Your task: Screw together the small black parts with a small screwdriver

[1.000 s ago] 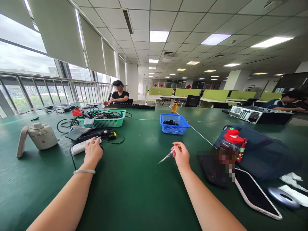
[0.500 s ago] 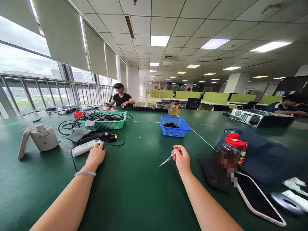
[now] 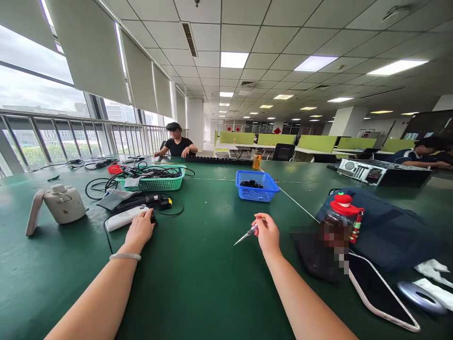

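My left hand (image 3: pixel 140 230) is closed at the right end of a white power strip (image 3: pixel 124 218), with a small black piece (image 3: pixel 153 219) at its fingertips. The fingers hide most of that piece, so I cannot make out its kind. In my right hand (image 3: pixel 268 236) is a thin screwdriver (image 3: pixel 245 237) with a clear handle. Its metal shaft points left and down, toward the green tabletop (image 3: pixel 208 283). Beyond the right hand stands a blue plastic basket (image 3: pixel 257 193) holding small black parts (image 3: pixel 251 184).
A green basket (image 3: pixel 161 183) of tangled cables stands at the back left, near a beige jug (image 3: pixel 65 208). To the right are a red-lidded bottle (image 3: pixel 341 219), a dark cloth bag (image 3: pixel 392 231) and a phone (image 3: pixel 380 288). A person (image 3: pixel 177 144) sits across the table.
The view has shifted very slightly. Both my hands and the screwdriver stay almost in place, while a bit more of the small black piece shows at the left fingertips.
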A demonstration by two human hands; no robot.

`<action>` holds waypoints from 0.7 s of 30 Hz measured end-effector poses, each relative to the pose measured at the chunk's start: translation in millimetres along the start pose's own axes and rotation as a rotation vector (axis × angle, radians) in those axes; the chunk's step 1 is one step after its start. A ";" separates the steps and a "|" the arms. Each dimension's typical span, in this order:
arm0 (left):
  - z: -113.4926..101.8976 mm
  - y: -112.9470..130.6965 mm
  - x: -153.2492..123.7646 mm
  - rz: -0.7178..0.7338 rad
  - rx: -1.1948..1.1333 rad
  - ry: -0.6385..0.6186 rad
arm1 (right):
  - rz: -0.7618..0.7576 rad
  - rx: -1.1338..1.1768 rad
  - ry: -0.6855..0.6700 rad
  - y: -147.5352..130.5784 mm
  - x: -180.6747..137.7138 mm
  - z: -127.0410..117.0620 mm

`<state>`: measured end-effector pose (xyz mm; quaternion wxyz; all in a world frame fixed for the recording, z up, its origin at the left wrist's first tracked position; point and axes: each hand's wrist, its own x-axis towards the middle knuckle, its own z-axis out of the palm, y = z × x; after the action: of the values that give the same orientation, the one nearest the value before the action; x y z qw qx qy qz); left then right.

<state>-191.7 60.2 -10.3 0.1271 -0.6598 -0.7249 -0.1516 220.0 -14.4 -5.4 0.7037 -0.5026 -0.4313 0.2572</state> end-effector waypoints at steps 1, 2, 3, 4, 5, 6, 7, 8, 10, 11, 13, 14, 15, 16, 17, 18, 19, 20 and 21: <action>0.6 1.0 0.0 -0.009 0.001 -0.004 | 0.001 0.001 0.000 -0.3 -0.1 0.1; 1.4 1.8 0.0 -0.017 0.001 -0.009 | 0.002 0.003 -0.001 -0.5 -0.2 0.3; 2.1 2.4 0.2 -0.022 0.001 -0.014 | 0.003 0.004 -0.002 -0.6 -0.3 0.4; 2.6 2.9 0.4 -0.026 0.002 -0.018 | 0.005 0.004 -0.003 -0.7 -0.3 0.5; 2.8 3.2 0.8 -0.026 0.005 -0.023 | 0.006 0.006 -0.004 -0.6 -0.3 0.6; 2.6 3.5 1.1 -0.025 0.010 -0.029 | 0.008 0.007 -0.004 -0.6 -0.3 0.7; 2.0 3.8 1.4 -0.028 0.017 -0.034 | 0.009 0.008 -0.003 -0.7 -0.4 0.9; 1.0 4.4 1.7 -0.035 0.023 -0.041 | 0.010 0.008 -0.002 -0.8 -0.6 1.0; -1.5 6.2 2.1 -0.057 0.028 -0.052 | 0.012 0.005 -0.003 -1.5 -1.3 1.1; -2.7 7.5 2.1 -0.066 0.025 -0.053 | 0.011 0.003 -0.005 -1.9 -1.7 1.1; -4.3 10.4 2.3 -0.070 0.020 -0.046 | 0.009 -0.002 -0.008 -2.7 -2.4 1.2; -4.6 11.9 2.4 -0.068 0.020 -0.040 | 0.010 -0.004 -0.009 -3.0 -2.7 1.2; -4.5 13.3 2.6 -0.069 0.023 -0.033 | 0.011 -0.004 -0.010 -3.2 -2.9 1.2; -4.1 14.6 2.9 -0.073 0.029 -0.027 | 0.014 -0.004 -0.009 -3.2 -2.9 1.2; -3.5 15.7 3.2 -0.076 0.038 -0.021 | 0.018 -0.004 -0.010 -3.0 -2.9 1.1; -2.7 16.6 3.5 -0.078 0.049 -0.016 | 0.021 -0.005 -0.011 -2.7 -2.8 1.1; -1.9 17.3 3.8 -0.079 0.062 -0.010 | 0.022 -0.007 -0.011 -2.3 -2.7 1.1; -1.1 17.8 4.0 -0.078 0.075 -0.005 | 0.022 -0.008 -0.012 -1.7 -2.5 1.1; -0.5 18.2 4.0 -0.076 0.086 -0.001 | 0.021 -0.009 -0.012 -1.1 -2.3 1.0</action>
<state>-174.1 65.2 -7.3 0.1494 -0.6257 -0.7554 -0.1246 217.9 -16.1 -5.0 0.6961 -0.5088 -0.4315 0.2654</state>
